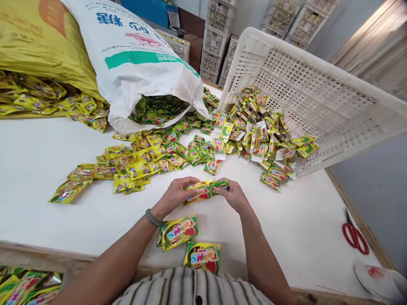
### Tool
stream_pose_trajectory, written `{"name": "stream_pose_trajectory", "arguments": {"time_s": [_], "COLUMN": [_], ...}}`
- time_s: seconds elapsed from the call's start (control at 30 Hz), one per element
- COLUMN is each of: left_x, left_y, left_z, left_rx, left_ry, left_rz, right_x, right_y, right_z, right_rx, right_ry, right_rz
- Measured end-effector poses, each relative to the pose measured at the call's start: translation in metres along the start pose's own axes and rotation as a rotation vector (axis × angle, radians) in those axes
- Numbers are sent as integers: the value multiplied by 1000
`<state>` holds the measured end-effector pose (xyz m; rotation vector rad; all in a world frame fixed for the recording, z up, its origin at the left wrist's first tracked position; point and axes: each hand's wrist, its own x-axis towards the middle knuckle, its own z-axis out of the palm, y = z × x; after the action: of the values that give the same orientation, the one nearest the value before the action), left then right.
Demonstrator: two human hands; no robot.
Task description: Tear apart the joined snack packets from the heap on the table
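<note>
My left hand [178, 193] is closed around a small yellow-green candy box [203, 192] printed with a watermelon. A green candy packet [220, 185] is pinched in my right hand [233, 195], up against the box's right end; whether it is partly inside I cannot tell. Nearer my body lie a candy pouch marked TWINS [179, 232], close to my left wrist, and another TWINS pouch [202, 256] at the table edge. Beyond my hands are a loose candy box [212, 167], green packets [199, 153] and a row of yellow packets [136, 165].
A white sack [152, 76] spills green packets; a yellow sack [41, 46] holds yellow ones. At right, a tipped white crate [318, 89] pours out small boxes [254, 135]. Red-handled scissors [354, 237] and a white dish [381, 281] sit near the right edge.
</note>
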<state>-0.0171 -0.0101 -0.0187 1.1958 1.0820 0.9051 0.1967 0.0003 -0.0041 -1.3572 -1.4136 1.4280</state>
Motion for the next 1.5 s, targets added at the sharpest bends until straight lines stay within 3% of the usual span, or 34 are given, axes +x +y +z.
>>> {"name": "stream_pose_trajectory", "arguments": {"time_s": [0.2, 0.33, 0.43, 0.57, 0.73, 0.87, 0.97, 1.1, 1.17, 1.3, 1.43, 1.5], "left_x": [0, 0, 1, 1, 0, -1, -2, -2, -2, -6, -8, -8], "left_y": [1, -1, 1, 4, 5, 5, 7, 9, 10, 10, 8, 8], "left_z": [1, 4, 6, 7, 8, 9, 10, 11, 11, 8, 4, 3], "left_rx": [-114, -189, -252, -351, -400, -434, -422, -418, -429, -339, -155, -129], "left_ry": [-88, -73, -8, 36, 91, 100, 129, 194, 217, 84, -40, -59], "left_rz": [-56, -116, -153, -151, -147, -138, -130, -94, -55, 15, 45, 43], "right_x": [2, -1, -3, -4, -6, -7, -8, -8, -5, -1, -1, -2], "right_y": [8, 10, 6, 2, 2, 3, 3, 5, 7, 12, 13, 13], "right_z": [21, 31, 30, 33, 42, 51, 55, 56, 56, 55, 48, 46], "right_rx": [-77, -267, -227, -233, -358, -419, -312, -132, -50, 79, -69, -5], "right_ry": [280, 262, 221, 337, 370, 284, 213, 368, 333, 143, 119, 104], "right_rz": [-97, -205, -241, -272, -338, -371, -345, -304, -280, -200, -229, -200]}}
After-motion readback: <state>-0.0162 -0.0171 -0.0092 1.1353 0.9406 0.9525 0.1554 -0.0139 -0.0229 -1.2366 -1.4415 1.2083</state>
